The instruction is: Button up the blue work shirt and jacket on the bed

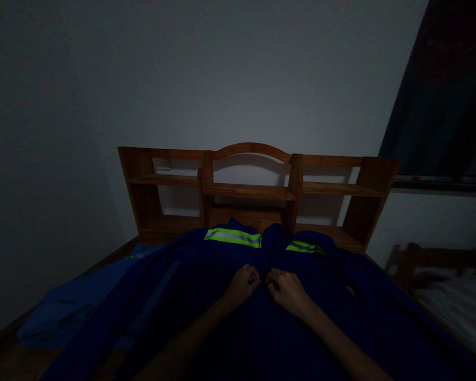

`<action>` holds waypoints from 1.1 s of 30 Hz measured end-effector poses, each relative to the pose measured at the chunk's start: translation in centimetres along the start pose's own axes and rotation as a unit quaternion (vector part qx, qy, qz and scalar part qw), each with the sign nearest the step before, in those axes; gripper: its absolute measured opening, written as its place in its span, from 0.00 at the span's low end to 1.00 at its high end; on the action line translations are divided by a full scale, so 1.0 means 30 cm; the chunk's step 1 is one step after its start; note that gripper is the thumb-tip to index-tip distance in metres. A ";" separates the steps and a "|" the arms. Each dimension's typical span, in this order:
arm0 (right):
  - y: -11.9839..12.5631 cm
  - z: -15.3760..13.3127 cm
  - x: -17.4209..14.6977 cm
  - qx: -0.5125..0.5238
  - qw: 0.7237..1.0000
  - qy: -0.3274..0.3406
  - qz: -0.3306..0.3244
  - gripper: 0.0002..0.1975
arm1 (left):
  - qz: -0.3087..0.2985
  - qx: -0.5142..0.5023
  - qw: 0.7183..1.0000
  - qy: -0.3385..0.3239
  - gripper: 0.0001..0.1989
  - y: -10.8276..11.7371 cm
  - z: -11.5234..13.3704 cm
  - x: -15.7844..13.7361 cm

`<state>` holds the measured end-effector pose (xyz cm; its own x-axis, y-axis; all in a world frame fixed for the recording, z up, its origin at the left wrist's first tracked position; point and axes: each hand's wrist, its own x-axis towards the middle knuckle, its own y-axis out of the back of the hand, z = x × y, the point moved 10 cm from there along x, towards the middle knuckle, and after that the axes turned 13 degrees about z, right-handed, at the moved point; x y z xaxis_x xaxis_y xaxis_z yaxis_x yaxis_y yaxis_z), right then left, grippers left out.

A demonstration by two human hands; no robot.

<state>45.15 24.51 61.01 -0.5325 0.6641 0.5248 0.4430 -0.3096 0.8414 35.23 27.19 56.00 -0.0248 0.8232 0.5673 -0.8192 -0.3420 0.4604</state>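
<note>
A dark blue work jacket with yellow-green and silver reflective bands lies spread out in front of me, its sleeves out to both sides. My left hand is closed in a pinch at the front opening, just below the chest bands. Close by on the other side of that opening, my right hand has its fingers curled and pinched on the cloth. A small gap separates the two hands. Dim light and my fingers hide the exact bit of fabric, and whether a fastener is between them.
Behind the jacket stands a wooden headboard with open shelves, against a pale wall. Lighter blue clothing lies at the left under the sleeve. On the right are a dark window, another wooden frame and whitish bedding.
</note>
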 end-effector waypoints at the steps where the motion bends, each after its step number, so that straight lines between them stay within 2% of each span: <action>1: -0.018 0.022 -0.009 0.015 1.000 -0.013 0.010 0.11 | 0.001 -0.019 1.000 0.002 0.05 0.000 -0.009 -0.003; 4: -0.044 0.061 -0.030 0.062 0.997 -0.029 0.020 0.11 | -0.004 -0.043 0.999 0.009 0.05 -0.004 -0.033 -0.002; 10: -0.044 0.091 -0.026 0.101 0.993 -0.052 0.029 0.13 | -0.002 -0.043 0.999 0.005 0.07 -0.021 -0.048 0.007; 15: -0.046 0.094 -0.040 0.125 0.990 -0.055 0.032 0.16 | -0.005 -0.061 0.998 -0.012 0.07 -0.020 -0.024 -0.001; 19: -0.044 0.117 -0.044 0.181 0.979 -0.083 0.049 0.15 | 0.023 -0.068 0.997 -0.012 0.05 0.014 0.007 -0.010; 22: -0.036 0.139 -0.037 0.253 0.959 -0.108 0.075 0.14 | 0.041 -0.130 0.990 0.040 0.05 0.029 0.008 -0.017; 25: -0.036 0.147 -0.032 0.299 0.943 -0.119 0.087 0.12 | 0.037 -0.212 0.970 0.110 0.06 0.008 -0.009 -0.031; 30: -0.045 0.156 -0.034 0.309 0.936 -0.148 0.085 0.12 | 0.048 -0.269 0.954 0.125 0.06 -0.015 -0.007 -0.043; 33: -0.051 0.158 -0.035 0.319 0.931 -0.161 0.072 0.13 | 0.048 -0.310 0.934 0.171 0.09 -0.040 -0.023 -0.054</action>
<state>48.45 27.50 58.57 -0.2366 0.8480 0.4743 0.8862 -0.0118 0.4632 35.86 26.56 54.06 -0.2106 0.9350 0.2852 -0.9753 -0.1813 -0.1258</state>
